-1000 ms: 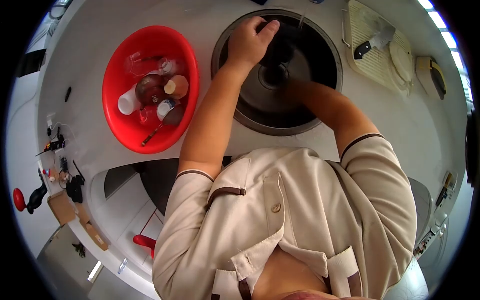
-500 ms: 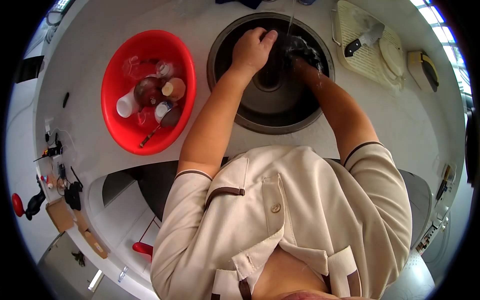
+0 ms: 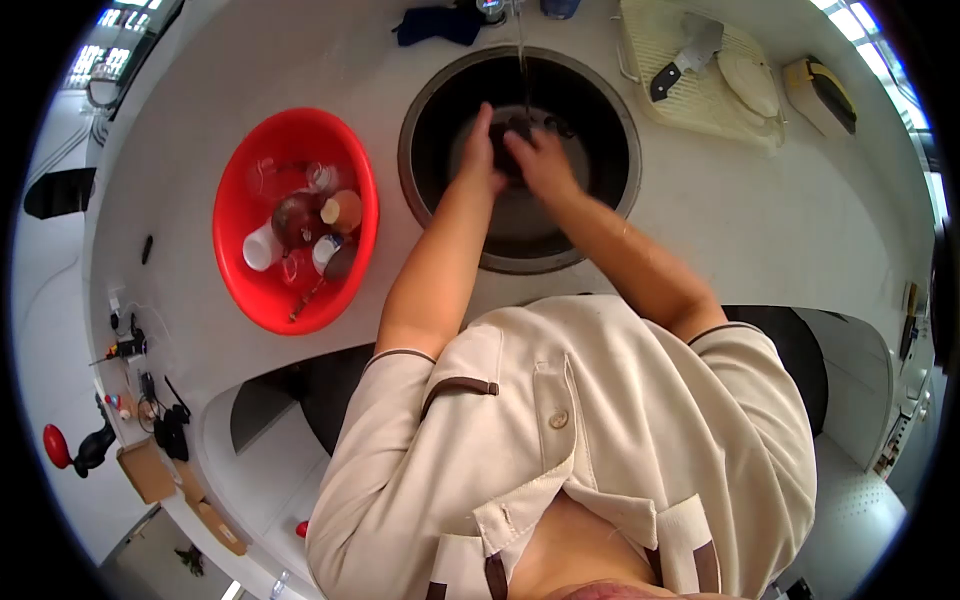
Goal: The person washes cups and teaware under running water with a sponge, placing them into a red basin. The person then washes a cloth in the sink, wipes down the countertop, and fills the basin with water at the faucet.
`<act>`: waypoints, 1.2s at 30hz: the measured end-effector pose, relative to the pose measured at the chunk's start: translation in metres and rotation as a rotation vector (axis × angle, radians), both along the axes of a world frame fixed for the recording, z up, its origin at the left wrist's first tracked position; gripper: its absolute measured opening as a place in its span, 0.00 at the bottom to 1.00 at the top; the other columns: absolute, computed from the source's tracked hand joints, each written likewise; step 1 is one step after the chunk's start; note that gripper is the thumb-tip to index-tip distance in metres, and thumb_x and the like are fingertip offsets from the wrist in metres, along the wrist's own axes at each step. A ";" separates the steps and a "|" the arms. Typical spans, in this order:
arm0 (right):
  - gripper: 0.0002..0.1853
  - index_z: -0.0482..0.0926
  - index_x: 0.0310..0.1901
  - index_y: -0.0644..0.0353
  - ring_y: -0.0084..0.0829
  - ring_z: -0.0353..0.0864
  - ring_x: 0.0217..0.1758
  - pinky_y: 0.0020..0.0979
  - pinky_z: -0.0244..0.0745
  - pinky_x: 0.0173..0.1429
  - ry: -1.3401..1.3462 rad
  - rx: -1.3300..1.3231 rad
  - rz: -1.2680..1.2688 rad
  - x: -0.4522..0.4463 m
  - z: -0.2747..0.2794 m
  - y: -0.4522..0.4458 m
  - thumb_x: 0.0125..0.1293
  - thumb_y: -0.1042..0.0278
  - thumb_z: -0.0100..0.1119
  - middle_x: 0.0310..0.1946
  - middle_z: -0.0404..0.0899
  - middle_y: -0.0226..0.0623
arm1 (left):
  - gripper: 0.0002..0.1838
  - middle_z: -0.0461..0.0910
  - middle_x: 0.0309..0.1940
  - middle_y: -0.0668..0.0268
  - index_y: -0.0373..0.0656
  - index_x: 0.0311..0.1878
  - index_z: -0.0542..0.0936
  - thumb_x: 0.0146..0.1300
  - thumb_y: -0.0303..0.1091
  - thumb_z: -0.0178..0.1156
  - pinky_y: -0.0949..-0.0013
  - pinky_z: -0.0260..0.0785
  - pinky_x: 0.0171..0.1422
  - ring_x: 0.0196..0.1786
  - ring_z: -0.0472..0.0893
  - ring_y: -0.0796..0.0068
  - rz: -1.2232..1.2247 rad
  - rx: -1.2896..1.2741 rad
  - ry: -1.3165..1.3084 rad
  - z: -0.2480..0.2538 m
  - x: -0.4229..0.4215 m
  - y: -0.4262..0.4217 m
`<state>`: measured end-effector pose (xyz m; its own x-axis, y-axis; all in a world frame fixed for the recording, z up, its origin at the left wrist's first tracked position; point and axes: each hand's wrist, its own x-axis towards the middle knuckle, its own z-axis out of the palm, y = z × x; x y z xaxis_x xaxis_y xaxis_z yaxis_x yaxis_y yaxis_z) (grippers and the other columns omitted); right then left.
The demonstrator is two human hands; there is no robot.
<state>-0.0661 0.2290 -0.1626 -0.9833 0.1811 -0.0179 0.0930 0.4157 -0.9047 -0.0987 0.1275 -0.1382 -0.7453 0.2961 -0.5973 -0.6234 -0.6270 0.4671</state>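
Observation:
Both of my hands are inside the dark round sink (image 3: 622, 190), close together below the running water (image 3: 523, 75). My left hand (image 3: 482, 150) is on the left with its thumb side up. My right hand (image 3: 543, 162) faces it, fingers curled inward and slightly blurred. Between them is something dark (image 3: 515, 128) that both hands seem to close around; its kind is hard to make out against the sink. The lower fingers of both hands are hidden.
Left of the sink, a red basin (image 3: 228, 240) holds a white cup (image 3: 262, 247), clear glassware and other dishes. A cleaver (image 3: 690, 60) lies on a cream ridged board (image 3: 655, 105) at the right. A dark blue cloth (image 3: 438, 27) is behind the sink.
My right hand has moved left from the splashing water toward my left hand, which has turned and lowered into the sink. The view has shifted slightly.

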 end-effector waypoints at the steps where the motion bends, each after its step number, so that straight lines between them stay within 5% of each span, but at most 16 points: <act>1: 0.21 0.81 0.43 0.60 0.53 0.76 0.44 0.43 0.72 0.48 0.154 0.136 -0.058 0.014 0.014 -0.008 0.58 0.49 0.59 0.39 0.78 0.52 | 0.22 0.78 0.40 0.62 0.49 0.46 0.75 0.62 0.57 0.55 0.58 0.71 0.50 0.42 0.79 0.63 -0.013 0.044 0.007 -0.010 -0.002 -0.005; 3: 0.20 0.82 0.38 0.61 0.50 0.78 0.41 0.43 0.73 0.47 0.249 0.112 0.153 0.027 0.031 -0.014 0.59 0.49 0.57 0.34 0.79 0.49 | 0.25 0.79 0.40 0.56 0.42 0.47 0.75 0.64 0.56 0.53 0.56 0.70 0.56 0.45 0.79 0.58 -0.067 0.002 -0.011 -0.059 -0.007 -0.016; 6: 0.20 0.83 0.33 0.61 0.49 0.79 0.41 0.43 0.73 0.47 0.149 0.325 0.199 0.043 0.057 -0.026 0.60 0.49 0.56 0.34 0.80 0.48 | 0.27 0.78 0.44 0.58 0.43 0.53 0.74 0.65 0.58 0.51 0.54 0.68 0.58 0.49 0.77 0.58 -0.234 0.100 0.094 -0.046 0.011 -0.008; 9: 0.20 0.82 0.35 0.61 0.48 0.79 0.43 0.42 0.74 0.47 -0.060 0.504 0.203 0.014 0.053 -0.019 0.59 0.50 0.56 0.36 0.80 0.47 | 0.25 0.76 0.51 0.62 0.46 0.56 0.72 0.67 0.55 0.45 0.55 0.66 0.61 0.54 0.75 0.61 -0.182 0.164 -0.087 -0.037 0.025 0.004; 11: 0.20 0.81 0.38 0.61 0.49 0.78 0.46 0.43 0.73 0.49 -0.147 0.434 0.148 -0.012 0.041 -0.013 0.59 0.50 0.56 0.39 0.80 0.47 | 0.24 0.74 0.56 0.65 0.48 0.58 0.72 0.69 0.53 0.42 0.56 0.65 0.63 0.57 0.74 0.63 -0.145 0.199 -0.211 -0.034 0.024 0.009; 13: 0.19 0.80 0.42 0.61 0.50 0.77 0.48 0.45 0.72 0.52 -0.185 0.257 0.002 -0.027 0.020 -0.009 0.58 0.53 0.56 0.42 0.80 0.48 | 0.30 0.73 0.58 0.63 0.51 0.61 0.69 0.66 0.62 0.41 0.51 0.63 0.63 0.60 0.72 0.60 -0.185 0.039 -0.178 -0.051 0.014 0.008; 16: 0.22 0.80 0.45 0.61 0.49 0.77 0.51 0.43 0.70 0.55 -0.147 -0.033 -0.028 -0.042 -0.027 -0.003 0.56 0.51 0.58 0.43 0.80 0.50 | 0.35 0.73 0.58 0.63 0.52 0.61 0.69 0.63 0.68 0.41 0.50 0.61 0.65 0.61 0.70 0.59 -0.187 -0.117 0.035 -0.047 0.013 0.006; 20: 0.27 0.80 0.50 0.58 0.48 0.76 0.54 0.38 0.68 0.60 -0.193 0.050 0.152 -0.019 -0.017 -0.003 0.53 0.47 0.59 0.45 0.79 0.52 | 0.37 0.70 0.61 0.62 0.53 0.62 0.69 0.60 0.71 0.43 0.48 0.59 0.66 0.63 0.69 0.58 -0.128 0.144 -0.033 -0.045 0.028 0.000; 23: 0.34 0.77 0.56 0.50 0.51 0.71 0.59 0.39 0.63 0.65 -0.326 -0.185 0.206 -0.019 0.007 -0.004 0.51 0.38 0.59 0.54 0.74 0.53 | 0.35 0.72 0.59 0.63 0.53 0.60 0.71 0.61 0.69 0.44 0.50 0.60 0.65 0.60 0.71 0.59 -0.135 0.228 -0.094 -0.029 0.028 0.003; 25: 0.33 0.74 0.57 0.50 0.55 0.72 0.56 0.40 0.66 0.63 -0.249 0.501 -0.123 -0.018 0.027 -0.011 0.57 0.35 0.53 0.58 0.71 0.50 | 0.32 0.74 0.56 0.65 0.52 0.57 0.73 0.63 0.67 0.44 0.53 0.61 0.63 0.58 0.73 0.60 -0.140 0.248 -0.089 -0.005 0.019 0.007; 26: 0.33 0.74 0.57 0.50 0.55 0.72 0.56 0.40 0.66 0.63 -0.248 0.501 -0.120 -0.022 0.018 -0.011 0.57 0.35 0.53 0.58 0.71 0.50 | 0.32 0.73 0.57 0.63 0.51 0.59 0.72 0.62 0.66 0.48 0.54 0.62 0.63 0.59 0.72 0.61 -0.086 0.197 -0.069 0.009 0.016 0.009; 28: 0.41 0.67 0.64 0.44 0.55 0.64 0.64 0.60 0.56 0.65 -0.335 0.023 -0.187 -0.032 0.009 -0.007 0.56 0.24 0.46 0.66 0.61 0.46 | 0.33 0.71 0.58 0.61 0.50 0.61 0.70 0.61 0.64 0.52 0.54 0.62 0.63 0.60 0.71 0.61 -0.035 0.147 -0.052 0.011 0.004 0.012; 29: 0.41 0.67 0.64 0.44 0.55 0.64 0.64 0.60 0.56 0.65 -0.338 0.028 -0.188 -0.031 0.004 0.001 0.56 0.24 0.46 0.66 0.61 0.46 | 0.27 0.72 0.55 0.63 0.49 0.59 0.72 0.63 0.56 0.54 0.58 0.65 0.61 0.56 0.72 0.64 -0.062 -0.029 0.114 0.006 -0.005 0.015; 31: 0.40 0.64 0.64 0.45 0.52 0.64 0.65 0.67 0.53 0.63 -0.702 -1.026 -0.213 -0.025 0.051 0.011 0.60 0.23 0.37 0.63 0.65 0.45 | 0.22 0.74 0.52 0.65 0.48 0.57 0.74 0.65 0.49 0.56 0.63 0.67 0.58 0.53 0.74 0.68 -0.088 -0.209 0.279 -0.001 -0.020 0.015; 35: 0.36 0.62 0.64 0.48 0.52 0.65 0.65 0.70 0.55 0.60 -0.839 -1.155 -0.138 -0.037 0.039 0.033 0.66 0.29 0.32 0.61 0.67 0.42 | 0.15 0.75 0.48 0.67 0.46 0.53 0.77 0.63 0.34 0.57 0.67 0.69 0.54 0.48 0.75 0.73 -0.246 -0.273 0.551 -0.004 -0.024 0.009; 36: 0.34 0.63 0.63 0.48 0.51 0.64 0.65 0.69 0.55 0.61 -0.874 -1.133 -0.178 -0.032 0.052 0.031 0.67 0.31 0.32 0.61 0.68 0.42 | 0.17 0.75 0.46 0.67 0.46 0.54 0.76 0.62 0.35 0.58 0.67 0.69 0.53 0.46 0.76 0.71 -0.230 -0.528 0.857 -0.004 -0.024 0.008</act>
